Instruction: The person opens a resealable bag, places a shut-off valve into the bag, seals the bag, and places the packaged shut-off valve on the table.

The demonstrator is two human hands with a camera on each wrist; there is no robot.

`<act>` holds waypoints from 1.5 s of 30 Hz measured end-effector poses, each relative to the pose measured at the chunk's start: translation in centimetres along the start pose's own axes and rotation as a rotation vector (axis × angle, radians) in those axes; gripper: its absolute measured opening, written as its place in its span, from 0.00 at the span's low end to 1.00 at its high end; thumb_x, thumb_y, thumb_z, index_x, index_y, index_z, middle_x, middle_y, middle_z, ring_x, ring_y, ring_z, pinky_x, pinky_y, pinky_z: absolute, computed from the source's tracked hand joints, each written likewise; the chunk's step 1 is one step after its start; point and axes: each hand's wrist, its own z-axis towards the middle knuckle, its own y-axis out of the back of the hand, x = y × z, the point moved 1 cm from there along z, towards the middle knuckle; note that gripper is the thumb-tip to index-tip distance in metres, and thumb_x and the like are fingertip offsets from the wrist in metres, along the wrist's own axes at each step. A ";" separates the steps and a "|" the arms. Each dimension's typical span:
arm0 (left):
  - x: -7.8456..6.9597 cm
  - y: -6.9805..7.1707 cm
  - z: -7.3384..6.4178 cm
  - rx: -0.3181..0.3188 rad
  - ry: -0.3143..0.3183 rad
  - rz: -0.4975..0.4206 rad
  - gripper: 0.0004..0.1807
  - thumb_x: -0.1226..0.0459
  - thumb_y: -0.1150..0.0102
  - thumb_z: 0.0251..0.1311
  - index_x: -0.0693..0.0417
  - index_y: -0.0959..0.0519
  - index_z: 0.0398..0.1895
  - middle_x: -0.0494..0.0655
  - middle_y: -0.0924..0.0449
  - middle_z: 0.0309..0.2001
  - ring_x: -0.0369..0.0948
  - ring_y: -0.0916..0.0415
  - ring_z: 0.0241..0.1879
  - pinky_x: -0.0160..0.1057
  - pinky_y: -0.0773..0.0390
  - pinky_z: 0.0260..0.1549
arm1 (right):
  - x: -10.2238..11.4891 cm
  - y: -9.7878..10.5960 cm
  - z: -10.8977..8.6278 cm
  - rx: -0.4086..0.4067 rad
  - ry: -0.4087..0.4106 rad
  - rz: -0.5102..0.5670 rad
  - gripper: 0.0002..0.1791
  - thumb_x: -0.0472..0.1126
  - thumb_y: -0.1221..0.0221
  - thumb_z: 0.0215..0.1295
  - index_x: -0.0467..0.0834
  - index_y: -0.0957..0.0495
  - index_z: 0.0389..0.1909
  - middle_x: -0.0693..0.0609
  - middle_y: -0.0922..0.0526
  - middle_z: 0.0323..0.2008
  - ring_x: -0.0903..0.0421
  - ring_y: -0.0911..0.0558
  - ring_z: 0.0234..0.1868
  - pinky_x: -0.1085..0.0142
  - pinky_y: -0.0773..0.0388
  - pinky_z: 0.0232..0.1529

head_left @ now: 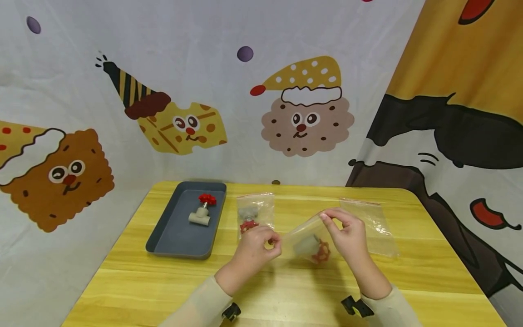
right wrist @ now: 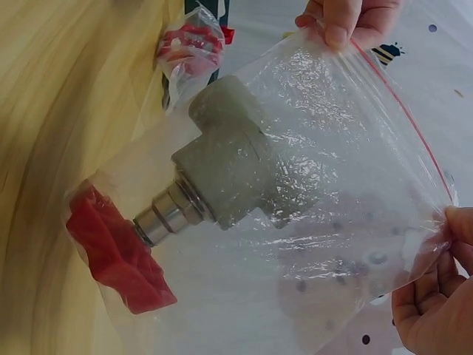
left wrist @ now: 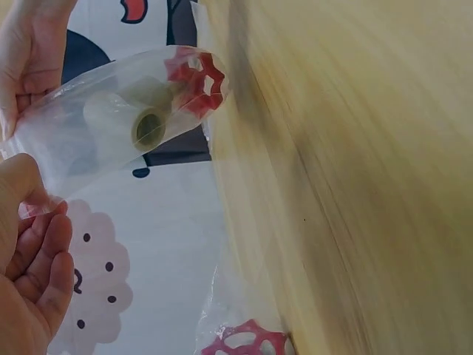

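Observation:
A clear zip bag (right wrist: 325, 148) is stretched between my two hands above the table. Inside it lies a valve with a grey tee body (right wrist: 229, 155), a metal stem and a red handwheel (right wrist: 111, 251), hanging toward the bag's bottom. My left hand (head_left: 255, 247) pinches one upper corner of the bag between thumb and finger. The opposite corner is pinched by my right hand (head_left: 347, 229), held a little higher. In the right wrist view a red zip line (right wrist: 403, 115) runs along the bag's top edge between the hands.
Left on the wooden table (head_left: 135, 281) stands a dark grey tray (head_left: 180, 245) holding an unbagged valve (head_left: 200, 215) with a red wheel. Beside it lies another bagged valve (head_left: 248, 225), just beyond my left hand. A flat clear bag (head_left: 376, 231) lies at the right.

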 end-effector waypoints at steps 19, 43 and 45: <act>-0.3 1.1 0.0 0.055 0.051 -0.006 0.03 0.66 0.35 0.56 0.50 0.15 0.33 0.39 0.15 0.33 0.33 0.20 0.34 0.30 0.21 0.35 | 0.3 0.1 0.2 -0.026 0.013 0.023 0.03 0.29 0.36 0.56 0.36 0.15 0.30 0.44 0.14 0.30 0.75 0.22 0.36 0.85 0.29 0.44; 0.2 1.0 -0.1 0.039 0.262 -0.235 0.02 0.62 0.34 0.55 0.46 0.15 0.31 0.34 0.20 0.32 0.30 0.25 0.33 0.27 0.24 0.28 | 3.2 0.4 0.6 -0.029 -0.040 0.014 0.03 0.23 0.38 0.53 0.30 0.17 0.29 0.39 0.15 0.30 0.75 0.25 0.34 0.85 0.30 0.37; 0.2 1.0 0.0 0.038 0.278 -0.246 0.02 0.61 0.33 0.54 0.46 0.15 0.31 0.34 0.19 0.32 0.29 0.25 0.32 0.27 0.24 0.27 | 4.0 0.6 0.7 -0.026 -0.039 0.012 0.03 0.23 0.38 0.54 0.29 0.17 0.29 0.38 0.16 0.30 0.74 0.25 0.33 0.84 0.30 0.37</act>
